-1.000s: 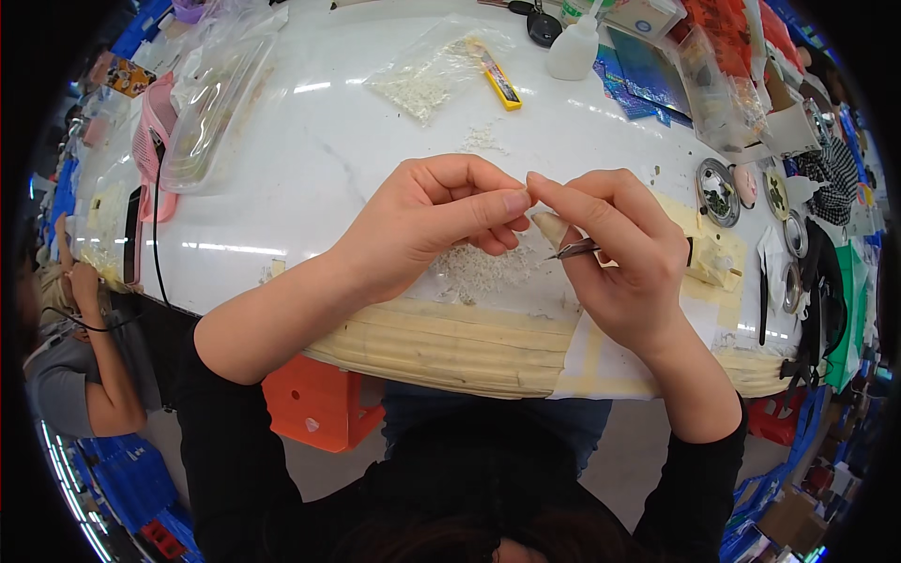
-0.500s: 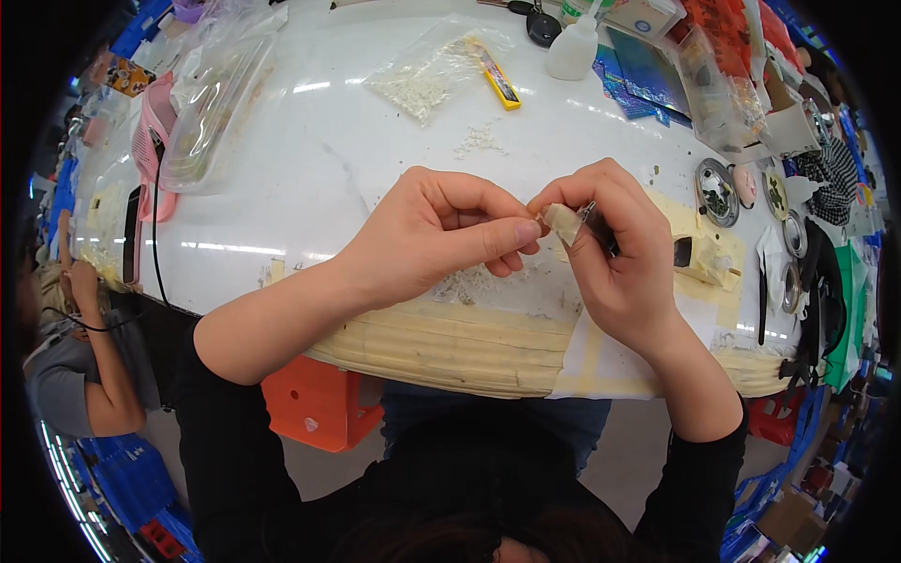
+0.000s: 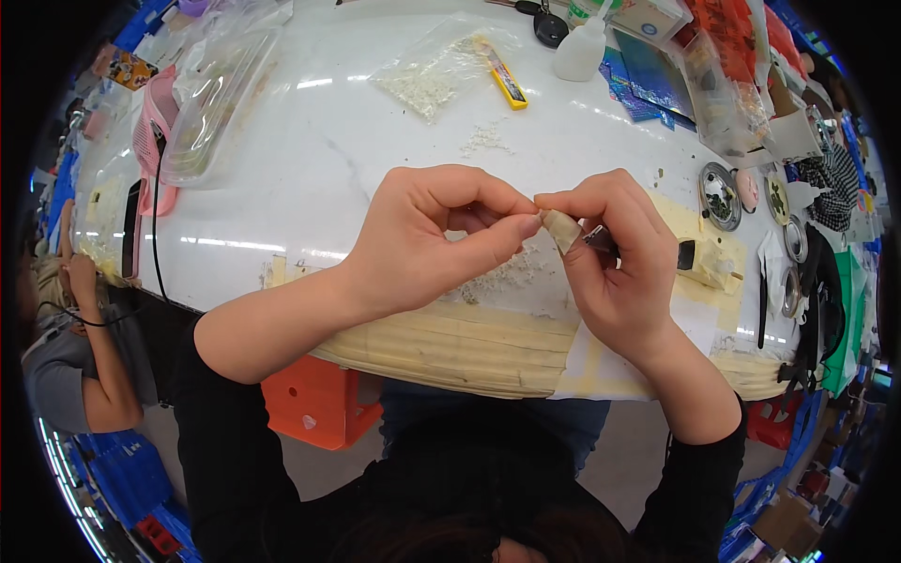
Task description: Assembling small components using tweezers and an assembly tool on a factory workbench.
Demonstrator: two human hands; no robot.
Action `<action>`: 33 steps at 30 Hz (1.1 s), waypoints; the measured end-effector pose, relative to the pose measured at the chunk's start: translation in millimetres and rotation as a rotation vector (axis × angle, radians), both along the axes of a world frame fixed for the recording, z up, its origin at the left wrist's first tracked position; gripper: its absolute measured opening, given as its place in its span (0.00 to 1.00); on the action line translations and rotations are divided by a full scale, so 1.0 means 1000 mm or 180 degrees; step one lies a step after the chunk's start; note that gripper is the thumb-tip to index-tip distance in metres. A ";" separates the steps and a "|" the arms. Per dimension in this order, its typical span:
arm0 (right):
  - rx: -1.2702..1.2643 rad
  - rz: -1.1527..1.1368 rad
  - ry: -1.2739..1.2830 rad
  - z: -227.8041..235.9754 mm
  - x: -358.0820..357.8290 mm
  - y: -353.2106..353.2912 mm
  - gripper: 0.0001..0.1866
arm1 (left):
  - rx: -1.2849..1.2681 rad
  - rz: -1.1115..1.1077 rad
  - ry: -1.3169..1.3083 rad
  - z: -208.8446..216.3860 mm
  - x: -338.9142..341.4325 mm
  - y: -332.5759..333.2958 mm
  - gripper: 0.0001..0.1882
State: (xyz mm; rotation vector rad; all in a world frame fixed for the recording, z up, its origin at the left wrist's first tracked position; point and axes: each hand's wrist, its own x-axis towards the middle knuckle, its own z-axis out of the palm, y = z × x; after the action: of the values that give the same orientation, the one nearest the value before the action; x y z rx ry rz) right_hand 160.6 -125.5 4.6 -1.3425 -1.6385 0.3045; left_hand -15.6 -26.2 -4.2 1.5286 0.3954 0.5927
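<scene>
My left hand (image 3: 422, 235) is closed in a pinch, its thumb and index finger meeting the fingertips of the other hand. Whatever lies between the tips is too small to make out. My right hand (image 3: 624, 258) is closed too, index finger stretched to the meeting point. A beige wrap (image 3: 562, 231) covers its thumb tip. Within its curled fingers sits a small silvery metal tool (image 3: 597, 236), mostly hidden, its kind unclear. Below the hands, small white bits (image 3: 502, 280) are scattered on the white table (image 3: 282, 202).
Farther off lie a clear bag of white bits (image 3: 427, 86), a yellow case (image 3: 508, 79) and a white squeeze bottle (image 3: 581, 52). A taped yellow block (image 3: 710, 260) and round metal tins (image 3: 720, 195) are at right. On the left, a clear plastic box (image 3: 221, 113) stands near a phone (image 3: 133, 230).
My right index finger has straightened toward the left fingertips, and the metal tool shows differently in the palm. My left hand's lower fingers have drawn in from below the thumb.
</scene>
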 end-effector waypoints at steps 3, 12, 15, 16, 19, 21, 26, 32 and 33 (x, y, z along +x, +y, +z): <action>0.0131 0.0021 -0.0142 -0.001 0.001 0.000 0.18 | 0.0703 0.0074 -0.0094 -0.003 -0.001 0.000 0.05; 0.0207 0.0103 -0.0414 -0.003 0.001 -0.002 0.33 | -0.0375 0.0321 -0.0064 -0.001 0.002 0.001 0.06; 0.0229 0.0063 -0.0693 -0.004 0.000 -0.003 0.35 | -0.0378 0.0353 -0.0024 0.000 0.003 0.002 0.07; 0.0238 0.0062 -0.0709 -0.004 0.000 -0.003 0.35 | -0.0380 0.0351 -0.0005 0.000 0.003 0.002 0.07; 0.0247 0.0068 -0.0734 -0.003 0.000 -0.003 0.34 | -0.0506 0.0432 -0.0074 0.000 0.004 0.002 0.07; 0.0215 0.0085 -0.0732 -0.003 0.001 -0.003 0.34 | -0.0245 0.0523 -0.0119 -0.003 0.005 0.001 0.07; 0.0147 0.0191 -0.0548 0.009 0.004 -0.003 0.29 | 0.0937 0.0418 -0.0232 -0.005 0.002 0.005 0.06; 0.0087 -0.0213 -0.1221 0.000 0.012 0.000 0.16 | 0.2202 0.0362 -0.0343 0.002 0.004 0.006 0.09; 0.0073 -0.0314 -0.1371 -0.001 0.013 0.000 0.17 | 0.2317 0.0366 -0.0365 0.002 0.004 0.006 0.10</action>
State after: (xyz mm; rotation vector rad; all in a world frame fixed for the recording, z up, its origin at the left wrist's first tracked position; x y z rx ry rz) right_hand 173.1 -125.7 4.0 -1.5400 -1.9087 -0.0702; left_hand -11.3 -20.5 -2.3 2.1572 0.1804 0.9782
